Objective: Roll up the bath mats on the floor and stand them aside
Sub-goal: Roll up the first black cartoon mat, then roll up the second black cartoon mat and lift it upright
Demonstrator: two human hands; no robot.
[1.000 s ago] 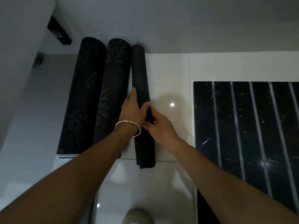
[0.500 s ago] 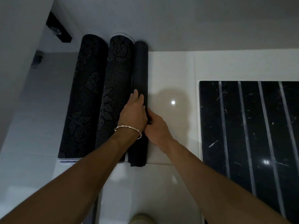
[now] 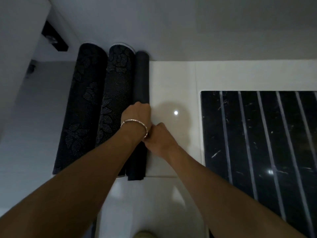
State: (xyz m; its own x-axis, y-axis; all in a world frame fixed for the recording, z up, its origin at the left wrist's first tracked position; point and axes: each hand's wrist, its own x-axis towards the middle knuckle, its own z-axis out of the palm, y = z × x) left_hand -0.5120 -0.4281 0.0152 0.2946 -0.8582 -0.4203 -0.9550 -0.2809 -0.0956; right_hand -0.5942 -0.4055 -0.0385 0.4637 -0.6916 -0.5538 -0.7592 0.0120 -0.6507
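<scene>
Looking straight down at three rolled bath mats, laid side by side on the pale floor tiles, far ends butted up against the wall. Going left to right: a fat patterned roll, then a second patterned roll touching it, then a thin plain roll tucked right against that one.

Gripping the thin plain roll about midway along with the left hand, knuckles up, fingers curled over the top, silver bangle on the wrist. Clamping the same roll from its right side with the right hand, just nearer than the left and touching its wrist. Can't see those fingertips tbh, tucked away under the wrist.

Off to the right, well apart from the rolls, a black marble panel with pale stripes set into the floor. Far left, some small black fixture up on the wall, too dim to make out.
</scene>
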